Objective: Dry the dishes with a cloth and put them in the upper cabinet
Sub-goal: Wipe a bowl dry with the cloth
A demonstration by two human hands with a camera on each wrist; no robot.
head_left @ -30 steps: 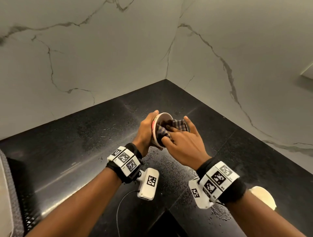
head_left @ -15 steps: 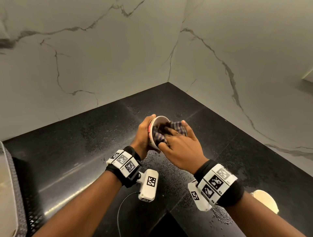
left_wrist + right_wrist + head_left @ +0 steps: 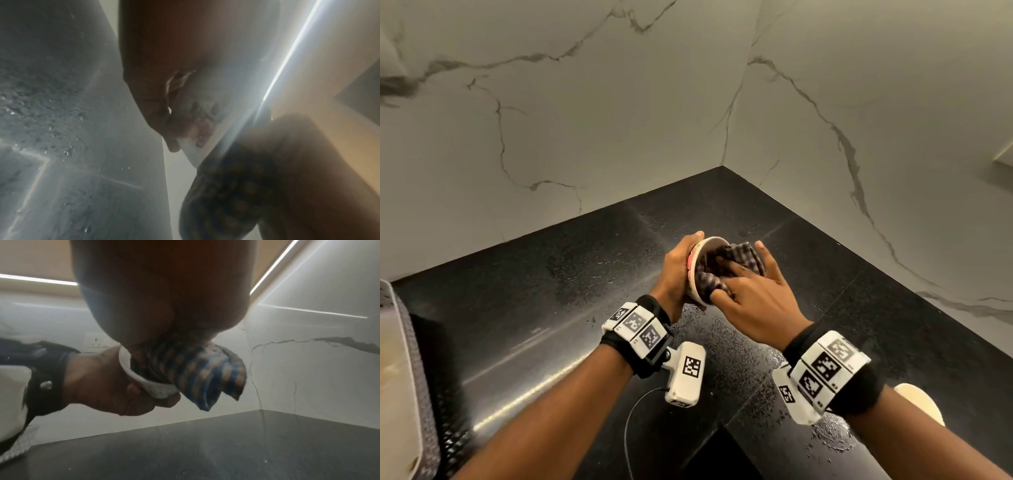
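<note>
Over the wet black counter (image 3: 592,274), in the corner by the marble wall (image 3: 619,120), the left hand (image 3: 677,270) cups a small white bowl (image 3: 697,279) on its side, fingers curled round its back. The right hand (image 3: 751,294) pushes a checked cloth (image 3: 743,257) into the bowl's mouth, fingers pressed into the fabric, thumb spread away. A pale dish (image 3: 921,401) sits behind the right wrist.

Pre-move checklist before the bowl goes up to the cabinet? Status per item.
1. Left hand grips bowl: ok.
2. Right hand presses checked cloth inside bowl: ok.
3. Bowl inside dry: cannot tell, cloth covers it.
4. Bowl held above the countertop: ok.
5. Countertop dry: not ok, droplets show.
6. Upper cabinet open: cannot tell, out of view.
</note>
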